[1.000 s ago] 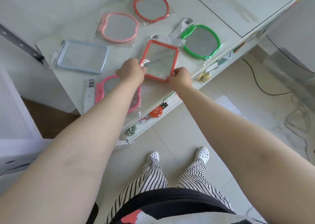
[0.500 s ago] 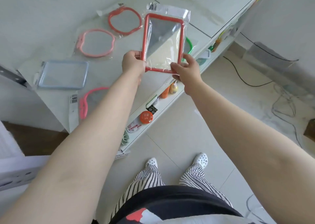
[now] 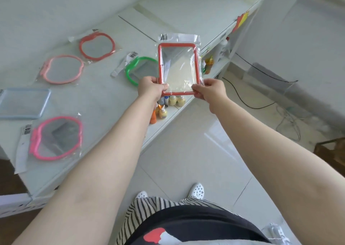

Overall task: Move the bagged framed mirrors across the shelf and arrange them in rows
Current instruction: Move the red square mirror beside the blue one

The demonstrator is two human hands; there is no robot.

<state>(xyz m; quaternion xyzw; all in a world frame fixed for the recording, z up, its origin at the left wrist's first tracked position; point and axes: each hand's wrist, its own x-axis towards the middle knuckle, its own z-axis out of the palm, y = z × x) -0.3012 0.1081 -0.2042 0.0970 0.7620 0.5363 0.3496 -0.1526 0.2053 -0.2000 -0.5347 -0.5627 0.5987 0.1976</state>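
- The shelf (image 3: 115, 88) carries five bagged mirrors lying flat; a second ago it carried six. The bare patch near its front edge, between the green-framed mirror and the hot-pink one, is where the sixth lay.
- The red rectangular mirror (image 3: 177, 69) is that sixth. It has come up off the shelf and now hangs upright in the air above the front edge, its bag's header flap at the top, its lower edge over the small bottles (image 3: 170, 101) on the lower ledge. It partly hides the green-framed mirror (image 3: 137, 67) behind it.
- The light-blue rectangular mirror (image 3: 22, 103) lies at the shelf's left edge, and the hot-pink mirror (image 3: 56, 138) sits near the front left corner; neither has shifted.
- The pale-pink mirror (image 3: 63, 68) and the red round mirror (image 3: 97, 46) keep their places toward the back edge, side by side.
- The left hand (image 3: 150, 88) is closed on the frame's lower left corner, fingers curled round the plastic, thumb on the face.
- The right hand (image 3: 211, 88) pinches the lower right corner the same way, so both hands share the load.
- My reading: the lift is finished and the carry across has begun. The long bare stretch of shelf to the right looks like the destination, where the first row is not yet started.
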